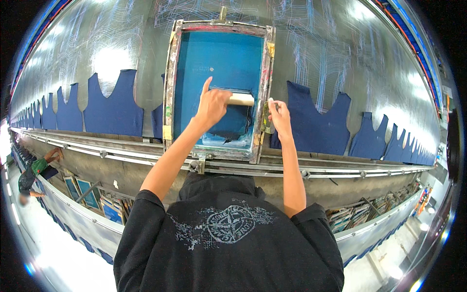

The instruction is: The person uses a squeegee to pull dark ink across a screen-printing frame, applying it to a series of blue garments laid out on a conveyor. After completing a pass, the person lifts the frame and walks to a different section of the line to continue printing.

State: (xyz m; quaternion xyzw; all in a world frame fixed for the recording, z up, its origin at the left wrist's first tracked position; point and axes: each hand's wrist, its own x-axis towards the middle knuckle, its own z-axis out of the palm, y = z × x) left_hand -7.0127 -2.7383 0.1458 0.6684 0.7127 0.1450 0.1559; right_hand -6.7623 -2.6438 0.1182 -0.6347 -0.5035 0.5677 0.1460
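A printing screen (pixel 219 53) with blue mesh and a worn, ink-stained frame lies on the long table before me. My left hand (pixel 213 106) is over its mesh, fingers closed round the left end of a squeegee (pixel 242 99) with a pale handle; one finger points up and away. Dark ink (pixel 238 119) covers the mesh just below the squeegee. My right hand (pixel 280 119) is curled beside the frame's right outer edge, fingers bent together. Whether it grips the frame or something small there I cannot tell.
Navy cut fabric panels (pixel 113 104) lie in a row on both sides, one (pixel 318 121) close to my right hand. A metal rail (pixel 131 148) runs along the table's near edge. Stored screens (pixel 90 192) stand below, behind me. Another person (pixel 36 170) bends at the far left.
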